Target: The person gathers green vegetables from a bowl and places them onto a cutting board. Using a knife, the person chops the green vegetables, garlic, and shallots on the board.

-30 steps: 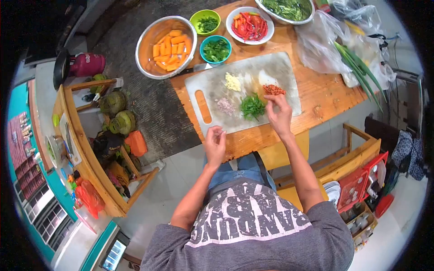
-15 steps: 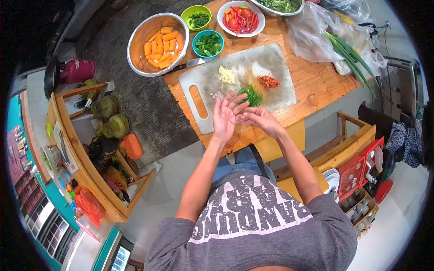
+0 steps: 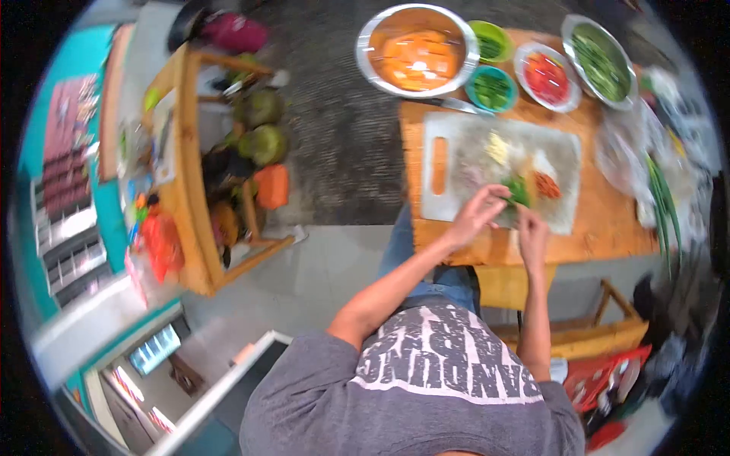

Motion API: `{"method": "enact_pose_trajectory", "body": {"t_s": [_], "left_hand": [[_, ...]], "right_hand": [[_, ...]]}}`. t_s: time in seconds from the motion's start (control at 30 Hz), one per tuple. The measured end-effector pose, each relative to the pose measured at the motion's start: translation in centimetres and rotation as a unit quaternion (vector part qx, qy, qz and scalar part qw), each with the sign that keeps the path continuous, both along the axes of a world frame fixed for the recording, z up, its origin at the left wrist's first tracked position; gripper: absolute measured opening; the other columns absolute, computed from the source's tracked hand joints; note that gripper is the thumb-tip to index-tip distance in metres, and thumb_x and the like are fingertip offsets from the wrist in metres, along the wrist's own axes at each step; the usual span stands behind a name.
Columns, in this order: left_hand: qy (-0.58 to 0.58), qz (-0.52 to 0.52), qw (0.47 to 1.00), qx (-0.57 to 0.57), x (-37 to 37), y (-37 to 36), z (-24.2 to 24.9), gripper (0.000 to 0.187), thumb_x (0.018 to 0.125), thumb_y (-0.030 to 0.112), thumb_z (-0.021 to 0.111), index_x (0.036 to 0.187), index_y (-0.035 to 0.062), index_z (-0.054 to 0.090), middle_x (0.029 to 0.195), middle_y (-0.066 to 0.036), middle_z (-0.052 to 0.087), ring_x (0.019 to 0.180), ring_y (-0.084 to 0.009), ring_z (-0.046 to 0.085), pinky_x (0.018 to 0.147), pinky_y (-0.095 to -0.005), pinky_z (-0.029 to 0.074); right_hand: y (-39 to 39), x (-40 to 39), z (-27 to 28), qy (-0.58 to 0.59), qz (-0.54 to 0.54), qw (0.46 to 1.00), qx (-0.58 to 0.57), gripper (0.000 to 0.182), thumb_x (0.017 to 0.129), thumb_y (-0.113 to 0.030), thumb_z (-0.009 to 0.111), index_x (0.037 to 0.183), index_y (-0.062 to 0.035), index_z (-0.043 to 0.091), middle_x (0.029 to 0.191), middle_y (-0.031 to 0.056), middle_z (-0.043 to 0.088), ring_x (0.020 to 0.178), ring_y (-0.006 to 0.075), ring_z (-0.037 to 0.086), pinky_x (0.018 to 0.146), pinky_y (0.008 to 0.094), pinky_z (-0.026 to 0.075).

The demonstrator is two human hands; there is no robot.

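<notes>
My left hand [image 3: 477, 214] is over the near edge of the white cutting board [image 3: 439, 207], its fingers stretched toward the chopped green leaves [image 3: 517, 191]. On the right side of those greens is my right hand [image 3: 533, 232], fingers drawn together and blurred; anything between them is hidden. A blurred tan strip [image 3: 530, 178] shows just beyond its fingertips. Also on the board are a pale yellow minced heap [image 3: 498, 148], a red minced heap [image 3: 547, 185] and a faint pinkish heap [image 3: 473, 176].
Behind the board stand a steel bowl [image 3: 365, 57] of orange pieces, a lime-green bowl [image 3: 508, 47], a teal bowl [image 3: 514, 97], a plate [image 3: 523, 80] of red vegetables and a bowl [image 3: 569, 30] of cut greens. A knife [image 3: 465, 106] lies behind the board. Plastic bags [image 3: 620, 152] and long green stalks [image 3: 663, 205] are rightward.
The view has swung left, so the table sits further right. My hands have separated from each other and are now either side of the chopped greens; my right fingers left my left fingertips.
</notes>
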State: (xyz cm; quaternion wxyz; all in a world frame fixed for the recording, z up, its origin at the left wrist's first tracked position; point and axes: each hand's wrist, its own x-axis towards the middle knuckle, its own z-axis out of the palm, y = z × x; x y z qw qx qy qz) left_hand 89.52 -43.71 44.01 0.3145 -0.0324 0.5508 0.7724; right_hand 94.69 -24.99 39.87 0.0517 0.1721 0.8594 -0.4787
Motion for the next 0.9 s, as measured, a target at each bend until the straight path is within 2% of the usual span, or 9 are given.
{"method": "enact_pose_trajectory", "body": {"t_s": [0.17,0.33,0.43,0.53,0.63,0.67,0.8,0.87,0.9], "left_hand": [[0.037,0.103,0.991,-0.074,0.1,-7.3,2.4,0.035,0.099,0.019,0.051,0.132,0.0086,0.044,0.111,-0.004,0.060,0.084,-0.0096,0.059,0.066,-0.0244,0.051],[0.015,0.280,0.933,-0.228,-0.1,-19.1,3.1,0.031,0.096,0.017,0.057,0.126,0.0103,0.050,0.106,-0.006,0.065,0.077,-0.0088,0.062,0.058,-0.0225,0.053],[0.006,0.340,0.885,-0.316,-0.1,-28.8,3.3,0.031,0.095,0.019,0.060,0.123,0.0092,0.051,0.103,-0.006,0.065,0.078,-0.0102,0.062,0.057,-0.0228,0.051],[-0.022,0.360,0.871,-0.332,-3.0,-41.1,2.9,0.030,0.094,0.027,0.062,0.118,0.0102,0.056,0.099,-0.004,0.065,0.080,-0.0104,0.061,0.061,-0.0278,0.054],[-0.074,0.428,0.884,-0.174,-10.5,-53.9,2.4,0.043,0.094,0.044,0.061,0.115,0.0068,0.056,0.105,-0.007,0.063,0.087,-0.0166,0.062,0.074,-0.0290,0.054],[-0.073,0.470,0.876,-0.084,-13.2,-54.4,1.9,0.038,0.092,0.042,0.064,0.107,0.0076,0.059,0.096,-0.006,0.067,0.088,-0.0172,0.064,0.076,-0.0323,0.055],[-0.075,0.585,0.805,0.061,-24.2,-69.2,-3.5,0.068,0.088,0.050,0.067,0.128,0.0013,0.043,0.120,-0.022,0.054,0.107,-0.0307,0.059,0.093,-0.0435,0.054],[-0.118,0.635,0.755,0.109,-27.8,-73.1,-3.8,0.068,0.085,0.052,0.069,0.123,-0.0003,0.045,0.118,-0.023,0.058,0.108,-0.0355,0.060,0.092,-0.0467,0.055],[-0.136,0.641,0.747,0.114,-29.1,-71.8,-3.6,0.082,0.080,0.060,0.069,0.131,0.0012,0.041,0.123,-0.024,0.054,0.110,-0.0366,0.059,0.095,-0.0506,0.052]], "right_hand": [[1.6,-0.7,2.1,0.017,0.013,0.998,0.065,0.010,0.089,-0.008,0.065,0.088,0.0021,0.065,0.073,0.0066,0.058,0.068,0.0139,0.051,0.064,0.0289,0.045],[4.0,-0.6,2.9,0.021,-0.002,0.999,0.043,0.014,0.089,-0.009,0.065,0.086,0.0005,0.055,0.074,0.0026,0.053,0.068,0.0102,0.047,0.062,0.0262,0.042],[2.7,-0.9,5.7,-0.026,-0.084,0.985,0.148,0.013,0.093,-0.011,0.062,0.088,-0.0003,0.056,0.075,0.0005,0.051,0.068,0.0096,0.045,0.061,0.0251,0.040],[-2.0,-2.3,6.7,0.099,-0.116,0.983,0.099,0.016,0.097,-0.013,0.059,0.087,-0.0008,0.055,0.076,-0.0002,0.051,0.068,0.0090,0.045,0.060,0.0253,0.039],[-8.0,-3.7,7.1,0.101,-0.114,0.984,0.093,0.017,0.097,-0.015,0.059,0.088,-0.0008,0.056,0.076,-0.0001,0.051,0.068,0.0085,0.045,0.060,0.0244,0.039],[-6.2,-3.7,8.4,0.094,-0.116,0.984,0.097,0.018,0.097,-0.016,0.060,0.089,-0.0008,0.056,0.076,0.0000,0.051,0.068,0.0085,0.044,0.060,0.0242,0.039],[-16.7,-3.8,8.5,0.065,-0.070,0.981,0.170,0.019,0.096,-0.016,0.060,0.086,-0.0004,0.059,0.073,-0.0001,0.053,0.065,0.0083,0.046,0.058,0.0252,0.039],[-21.8,-4.5,8.8,0.011,-0.051,0.990,0.131,0.018,0.096,-0.015,0.061,0.085,-0.0004,0.060,0.071,-0.0009,0.053,0.063,0.0078,0.047,0.056,0.0247,0.039],[-20.7,-4.4,9.5,0.029,0.004,0.992,0.120,0.017,0.094,-0.012,0.063,0.083,-0.0001,0.058,0.068,0.0005,0.051,0.062,0.0072,0.046,0.054,0.0239,0.037]]}}
